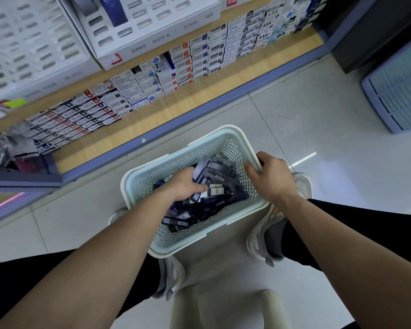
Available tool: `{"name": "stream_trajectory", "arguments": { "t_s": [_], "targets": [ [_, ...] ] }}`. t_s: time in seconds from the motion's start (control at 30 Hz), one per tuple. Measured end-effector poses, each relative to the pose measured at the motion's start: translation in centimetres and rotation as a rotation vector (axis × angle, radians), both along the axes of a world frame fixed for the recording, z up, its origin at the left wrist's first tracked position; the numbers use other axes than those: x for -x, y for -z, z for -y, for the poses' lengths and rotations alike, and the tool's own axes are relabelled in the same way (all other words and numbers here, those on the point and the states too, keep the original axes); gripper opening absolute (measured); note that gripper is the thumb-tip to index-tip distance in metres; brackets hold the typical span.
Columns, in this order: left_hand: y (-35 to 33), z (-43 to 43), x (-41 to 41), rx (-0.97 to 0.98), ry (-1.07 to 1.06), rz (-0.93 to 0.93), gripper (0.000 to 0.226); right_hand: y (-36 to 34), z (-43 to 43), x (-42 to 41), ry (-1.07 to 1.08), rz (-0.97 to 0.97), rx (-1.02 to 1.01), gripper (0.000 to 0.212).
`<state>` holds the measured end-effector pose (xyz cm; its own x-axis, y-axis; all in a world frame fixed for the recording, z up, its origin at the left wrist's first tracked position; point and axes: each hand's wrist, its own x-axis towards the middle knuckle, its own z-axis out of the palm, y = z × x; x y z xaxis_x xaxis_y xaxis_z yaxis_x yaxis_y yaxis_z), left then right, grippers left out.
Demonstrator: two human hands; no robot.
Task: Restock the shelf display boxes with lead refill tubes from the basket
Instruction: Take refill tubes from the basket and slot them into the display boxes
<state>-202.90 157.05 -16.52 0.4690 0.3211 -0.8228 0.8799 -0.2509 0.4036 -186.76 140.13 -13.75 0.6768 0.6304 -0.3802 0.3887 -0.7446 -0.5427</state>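
pale floor tiles (306,103) run below a long wooden shelf (176,105) lined with rows of small boxed refill packs (81,115), and white display boxes (188,24) stand on the shelf behind them. we look down on a pale green perforated basket (223,143) that sits on the floor in front of us. the lead refill tubes (220,172) lie in a loose heap inside the basket. our left hand (188,186) is down in the heap, fingers curled into the tubes with their tips hidden, so we cannot tell whether they hold any. our right hand (268,172) grips the basket's right rim, fingers curled over the edge.
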Motion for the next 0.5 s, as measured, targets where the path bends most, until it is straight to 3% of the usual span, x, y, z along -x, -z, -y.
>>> {"name": "stream_trajectory", "arguments": {
  "t_s": [0.1, 0.27, 0.37, 0.5],
  "targets": [
    [-1.7, -0.6, 1.1, -0.036, -0.026, 0.005, 0.080, -0.1, 0.0, -0.2, -0.010, -0.010, 0.023, 0.025],
    [-6.0, -1.2, 3.6, -0.064, -0.137, 0.056, 0.079, -2.3, -0.2, -0.1, 0.044, 0.097, -0.064, 0.046],
    [-8.4, -1.7, 4.8, -0.084, -0.191, 0.085, 0.053, -4.6, -0.7, 0.6, -0.003, 0.138, -0.143, 0.039],
    [-11.9, -0.9, 5.2, -0.002, -0.375, 0.261, 0.029, -6.9, -1.4, 2.9, -0.065, -0.113, -0.127, 0.033]
  ]
}}
